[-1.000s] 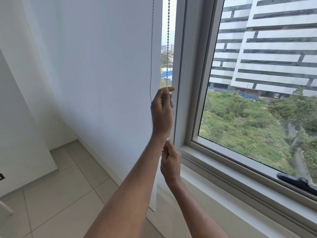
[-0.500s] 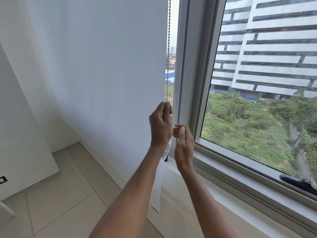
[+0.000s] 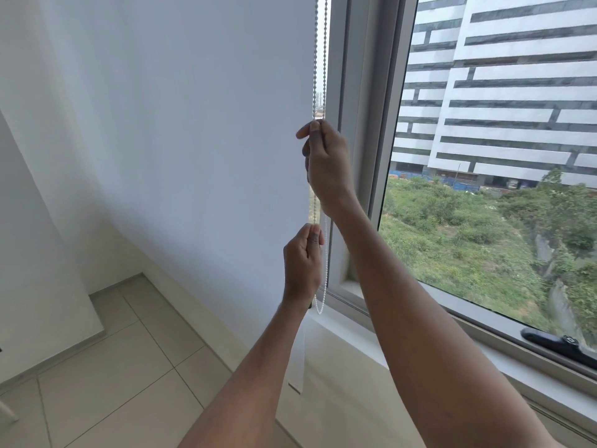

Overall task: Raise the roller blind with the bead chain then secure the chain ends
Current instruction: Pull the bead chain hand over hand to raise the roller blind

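Blind: one white fabric roller blind (image 3: 193, 140), hanging down over the left part of the window, its lower edge low, near the sill; not yet raised by much.
Chain: one white bead chain (image 3: 316, 59), a loop seen as two strands that run down at the blind's right edge, beside the white window frame (image 3: 361, 124); its bottom bend hangs just above the white sill (image 3: 355, 324).
Right hand: right hand (image 3: 328, 160), the upper one, pinched closed on the chain.
Left hand: left hand (image 3: 302, 260), the lower one, clenched on the same chain, directly under the right.
Handling: the chain looks light, limp and smooth, so it likely slips unless beads are pinched firmly; the fabric is soft and light, and should rise with steady pulls.
Where to hold: on one strand only, high up, pulling straight down.
Count: two hands, one chain, one blind, one black window handle (image 3: 559, 345) at far right on the sill.
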